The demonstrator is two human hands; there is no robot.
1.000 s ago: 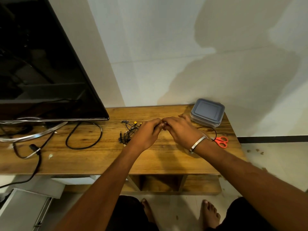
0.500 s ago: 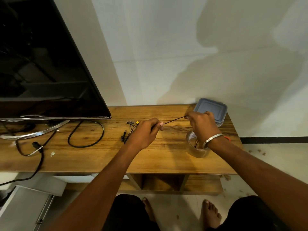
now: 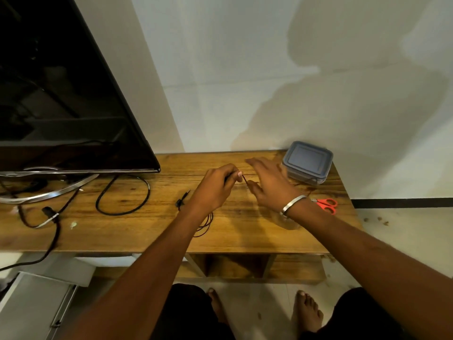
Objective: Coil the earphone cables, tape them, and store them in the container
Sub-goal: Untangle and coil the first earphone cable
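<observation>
Head view: we are pinching the earphone cable (image 3: 244, 179) between thumb and forefinger of our left hand (image 3: 215, 188) — probably to anchor 1 end while we coil. Its slack is trailing under that forearm toward the wooden stand's (image 3: 137, 231) front edge. Our right hand (image 3: 269, 185) is hovering just beside it, fingers spread and holding nothing, likely reaching to loop the cable. We are keeping the lidded container (image 3: 307, 161) at the back right corner, orange scissors (image 3: 326, 204) near the right edge — both within reach.
</observation>
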